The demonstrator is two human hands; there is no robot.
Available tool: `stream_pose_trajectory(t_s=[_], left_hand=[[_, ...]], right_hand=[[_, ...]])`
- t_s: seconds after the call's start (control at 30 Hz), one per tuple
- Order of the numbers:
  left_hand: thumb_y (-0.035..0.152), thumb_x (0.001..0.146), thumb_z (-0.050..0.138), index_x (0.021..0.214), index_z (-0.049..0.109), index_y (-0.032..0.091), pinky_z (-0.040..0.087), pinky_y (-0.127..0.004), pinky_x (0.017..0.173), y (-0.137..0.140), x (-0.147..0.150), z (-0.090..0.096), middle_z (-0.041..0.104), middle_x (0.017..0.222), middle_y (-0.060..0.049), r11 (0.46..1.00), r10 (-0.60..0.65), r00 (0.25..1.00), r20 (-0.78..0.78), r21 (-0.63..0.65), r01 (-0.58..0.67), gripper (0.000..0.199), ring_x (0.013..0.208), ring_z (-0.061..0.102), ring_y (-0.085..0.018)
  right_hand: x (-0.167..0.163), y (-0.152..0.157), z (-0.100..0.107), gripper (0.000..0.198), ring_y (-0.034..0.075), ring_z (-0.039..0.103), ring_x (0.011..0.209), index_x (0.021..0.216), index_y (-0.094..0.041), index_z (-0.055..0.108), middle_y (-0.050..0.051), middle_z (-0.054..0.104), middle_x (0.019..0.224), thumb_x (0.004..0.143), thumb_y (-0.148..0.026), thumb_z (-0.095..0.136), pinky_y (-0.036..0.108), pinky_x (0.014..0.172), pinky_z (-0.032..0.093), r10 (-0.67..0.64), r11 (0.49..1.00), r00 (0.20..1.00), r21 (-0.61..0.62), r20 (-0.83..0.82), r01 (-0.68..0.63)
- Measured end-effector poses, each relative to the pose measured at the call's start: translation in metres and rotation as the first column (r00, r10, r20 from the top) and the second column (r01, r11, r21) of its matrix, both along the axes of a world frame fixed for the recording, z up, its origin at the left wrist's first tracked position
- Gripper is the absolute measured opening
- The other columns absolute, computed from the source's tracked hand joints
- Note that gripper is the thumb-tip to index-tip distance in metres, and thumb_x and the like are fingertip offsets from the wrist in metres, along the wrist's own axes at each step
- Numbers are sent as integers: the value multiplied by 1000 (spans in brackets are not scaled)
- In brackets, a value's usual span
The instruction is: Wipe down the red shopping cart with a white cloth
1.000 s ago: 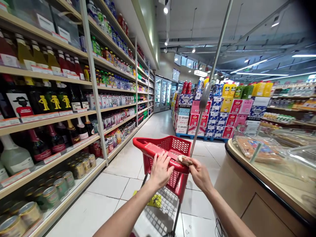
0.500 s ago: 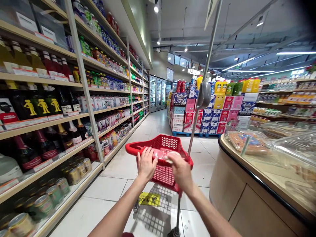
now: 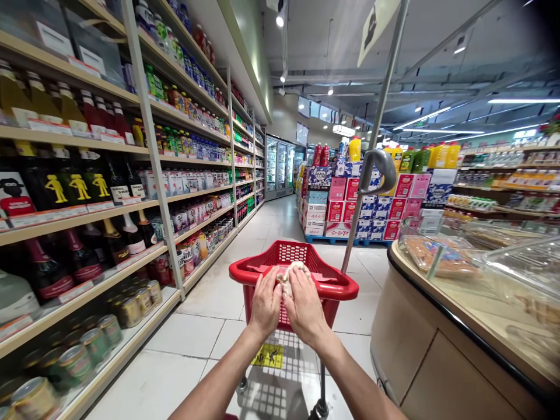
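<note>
A red plastic shopping trolley (image 3: 343,289) stands in front of me, with a mesh basket (image 3: 292,252) and a metal pole rising on its right. My right hand (image 3: 305,303) presses a crumpled off-white cloth (image 3: 299,266) onto the middle of the handle rim, its fingers closed over it. Close beside it, my left hand (image 3: 265,303) is curled over the same rim, fingertips at the cloth's left edge. The thumbs are nearly together. Part of the cloth is hidden under the fingers.
Shelves of bottles and cans (image 3: 192,151) line the left side. A glass-topped counter (image 3: 441,315) stands close on the right. Ahead are stacked drink cartons (image 3: 341,204) and, farther back, glass-door fridges (image 3: 280,163). A grey hook (image 3: 380,172) hangs on the trolley's pole.
My right hand has moved left with the cloth to the handle's middle, beside my left hand. The left hand has shifted slightly right and its fingers have drawn together. The trolley has turned a little.
</note>
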State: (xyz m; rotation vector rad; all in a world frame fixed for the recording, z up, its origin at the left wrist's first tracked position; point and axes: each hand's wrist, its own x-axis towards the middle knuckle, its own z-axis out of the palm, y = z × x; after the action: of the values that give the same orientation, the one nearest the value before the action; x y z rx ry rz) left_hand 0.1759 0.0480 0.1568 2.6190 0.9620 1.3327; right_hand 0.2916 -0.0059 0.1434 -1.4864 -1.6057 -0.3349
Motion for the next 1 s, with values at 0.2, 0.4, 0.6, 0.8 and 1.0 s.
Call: stream_pose_trajectory(t_s=[0.2,0.4,0.6,0.8,1.0], left_hand=[[32,81,42,125,37,19,17,-55,102,-6,34,19,41,133,-10,990,-119,950,-290,40,136,46,123,34,-22],[23,79,44,111,49,21,13,-51,105,16,29,7,58,116,-5,994,-50,979,-200,89,69,32,109,50,-18],[24,81,36,98,54,18,12,-59,101,53,-23,18,60,110,-11,942,332,942,-46,-34,-334,25,100,56,-23],[32,76,50,115,46,18,12,-52,105,24,17,6,57,116,-9,998,19,988,-155,63,-9,41,115,45,-23],[28,81,42,107,53,22,8,-60,101,44,-17,9,60,112,-9,951,307,950,-49,-27,-309,29,105,53,-23]], right_hand=[[27,1,18,52,19,35,123,135,-19,23,9,38,134,89,-42,17,41,98,32,103,994,905,1,-413,-113],[77,-2,-4,53,23,47,110,130,-18,33,9,58,114,87,-46,23,53,99,18,-156,979,973,-156,-171,129],[74,0,-22,47,21,49,106,126,-19,39,8,57,113,87,-41,23,48,97,22,-138,990,986,13,-88,140],[65,-3,-32,43,20,49,104,120,-20,44,8,57,112,86,-37,24,44,94,23,-170,978,985,119,-14,170],[63,-12,-31,41,18,49,106,118,-19,46,7,57,113,87,-34,25,40,95,22,-174,978,985,116,-23,175]])
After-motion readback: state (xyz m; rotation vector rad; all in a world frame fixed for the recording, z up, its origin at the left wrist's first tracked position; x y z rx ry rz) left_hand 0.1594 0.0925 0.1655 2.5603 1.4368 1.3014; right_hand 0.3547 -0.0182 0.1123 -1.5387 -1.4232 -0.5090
